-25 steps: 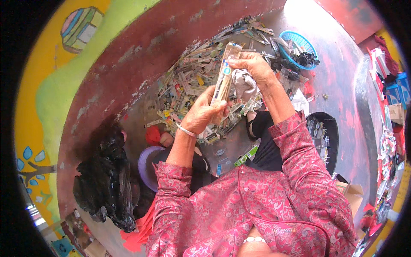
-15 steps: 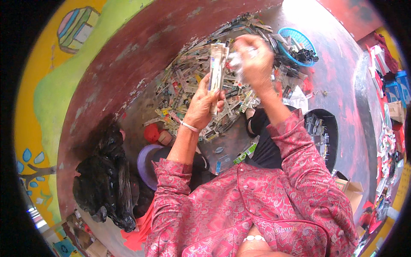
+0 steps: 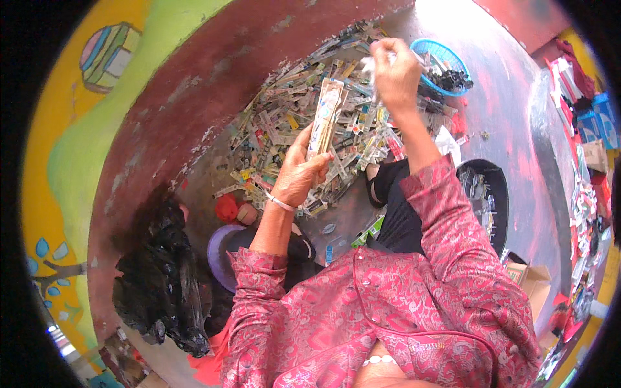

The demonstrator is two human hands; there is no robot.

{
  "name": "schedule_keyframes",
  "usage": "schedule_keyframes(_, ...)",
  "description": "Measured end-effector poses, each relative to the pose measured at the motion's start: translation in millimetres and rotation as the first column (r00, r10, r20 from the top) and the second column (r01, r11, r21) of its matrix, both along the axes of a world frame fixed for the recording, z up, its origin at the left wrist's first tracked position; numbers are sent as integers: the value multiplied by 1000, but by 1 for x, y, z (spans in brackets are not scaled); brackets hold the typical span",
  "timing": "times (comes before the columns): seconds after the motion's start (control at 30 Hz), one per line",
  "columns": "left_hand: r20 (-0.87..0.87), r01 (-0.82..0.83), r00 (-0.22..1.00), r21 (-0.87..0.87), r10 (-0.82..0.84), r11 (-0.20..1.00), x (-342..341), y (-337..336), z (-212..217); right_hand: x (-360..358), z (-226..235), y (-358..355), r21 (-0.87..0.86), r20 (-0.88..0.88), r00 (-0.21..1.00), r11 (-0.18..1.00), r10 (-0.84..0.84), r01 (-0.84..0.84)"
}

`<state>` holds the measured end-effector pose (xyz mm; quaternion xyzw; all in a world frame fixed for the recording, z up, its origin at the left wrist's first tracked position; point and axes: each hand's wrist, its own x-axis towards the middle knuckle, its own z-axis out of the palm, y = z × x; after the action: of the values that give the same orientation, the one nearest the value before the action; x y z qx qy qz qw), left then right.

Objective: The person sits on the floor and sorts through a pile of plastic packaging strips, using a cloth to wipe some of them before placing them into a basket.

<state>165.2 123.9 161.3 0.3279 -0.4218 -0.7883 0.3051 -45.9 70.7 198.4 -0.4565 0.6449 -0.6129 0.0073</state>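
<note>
My left hand is closed round a stack of long, narrow flat packages, held upright at a slight tilt with thumb and fingers at its lower end. Up to the right of the stack and apart from it, my right hand is raised with its fingers bent together. A crumpled whitish, shiny piece shows at its fingertips, perhaps plastic or cloth. Beneath both hands spreads a wide pile of similar narrow packages on the floor.
Beyond my right hand stands a blue plastic basket with dark items inside. A black tub with small packs sits beside my right leg. To the left lie a black plastic bag and a purple rim. A dark red wall curves behind.
My right hand has moved up and slightly away from the stack, and its motion blur has gone. The stack in my left hand has tilted a little to the right and lowered.
</note>
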Motion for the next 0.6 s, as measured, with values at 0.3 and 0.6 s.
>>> schedule_keyframes(0.3, -176, 40, 984, -11, -41, 999, 11, 4, 12, -17, -12, -5, 46, -595, 799, 989, -88, 143)
schedule_keyframes(0.6, -599, 278, 797, 251, -77, 927, 18, 0, 0, 36, -5, 21, -59, 874, 116, 339, 473, -939)
